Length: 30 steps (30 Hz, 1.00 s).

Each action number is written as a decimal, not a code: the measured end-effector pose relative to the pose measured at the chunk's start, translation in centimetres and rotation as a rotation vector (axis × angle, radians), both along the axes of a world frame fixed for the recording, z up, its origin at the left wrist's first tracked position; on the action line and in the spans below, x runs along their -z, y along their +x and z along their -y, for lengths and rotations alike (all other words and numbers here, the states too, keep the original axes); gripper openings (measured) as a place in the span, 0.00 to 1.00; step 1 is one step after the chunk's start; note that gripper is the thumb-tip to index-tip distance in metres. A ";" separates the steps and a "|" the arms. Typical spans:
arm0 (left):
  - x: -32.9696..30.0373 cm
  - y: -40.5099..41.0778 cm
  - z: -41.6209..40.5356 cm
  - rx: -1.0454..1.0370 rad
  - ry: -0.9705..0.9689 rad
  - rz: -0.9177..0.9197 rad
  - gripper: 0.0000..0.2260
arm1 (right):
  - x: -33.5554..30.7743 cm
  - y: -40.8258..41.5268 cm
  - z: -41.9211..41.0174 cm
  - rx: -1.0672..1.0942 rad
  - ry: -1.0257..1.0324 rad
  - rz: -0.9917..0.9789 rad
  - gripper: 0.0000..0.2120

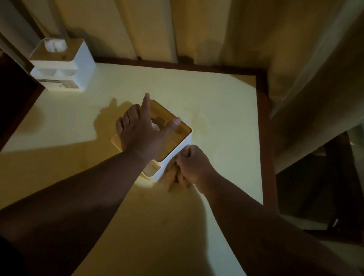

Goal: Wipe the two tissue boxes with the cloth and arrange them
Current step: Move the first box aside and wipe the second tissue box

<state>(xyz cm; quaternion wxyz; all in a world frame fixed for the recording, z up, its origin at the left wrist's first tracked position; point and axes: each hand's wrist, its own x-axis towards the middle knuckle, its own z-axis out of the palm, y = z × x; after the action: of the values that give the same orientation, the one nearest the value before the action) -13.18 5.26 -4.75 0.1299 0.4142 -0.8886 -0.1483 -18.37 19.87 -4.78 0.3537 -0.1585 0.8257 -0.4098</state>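
Bunched in the curled fingers of the right hand, the cloth is pressed against the near right side of the tissue box that stands near the middle of the table; a crumpled fold of it hangs below the fist and reaches the tabletop beside the box's near corner. The left hand lies flat on the box's brown wooden lid, fingers fairly straight and spread, the forefinger reaching toward the lid's far corner and the thumb stretched out toward the right edge of the lid, so it steadies the box without curling round it. That box has white walls, and its lid has an opening in the middle, mostly covered by the left hand. It sits turned at an angle to the table's edges, one corner pointing toward the person. A second tissue box, white with a clear top through which white tissue shows, stands at the far left corner of the table, well apart from the first one; a label strip shows low on its near face. The tabletop is pale yellow with a dark brown wooden border. Behind the far edge hang long curtains in heavy folds. Light is dim, and the arms throw broad shadows across the near part of the table.
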 end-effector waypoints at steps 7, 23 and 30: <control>-0.1 0.0 -0.2 -0.004 0.004 0.016 0.48 | 0.0 -1.6 -0.1 0.257 -0.170 0.037 0.12; -2.6 -0.5 2.6 0.646 -0.129 0.285 0.42 | 0.7 -2.8 -9.5 0.567 -0.158 0.072 0.08; -2.7 1.3 -3.3 -0.055 0.228 -0.252 0.40 | 0.6 -0.7 -10.3 0.503 -0.218 0.095 0.07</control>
<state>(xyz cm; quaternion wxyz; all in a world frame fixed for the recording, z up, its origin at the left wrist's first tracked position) -11.84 8.53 -2.05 0.1965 0.4285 -0.8309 -0.2955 -19.10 30.19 -5.39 0.2603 0.0339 0.7726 -0.5781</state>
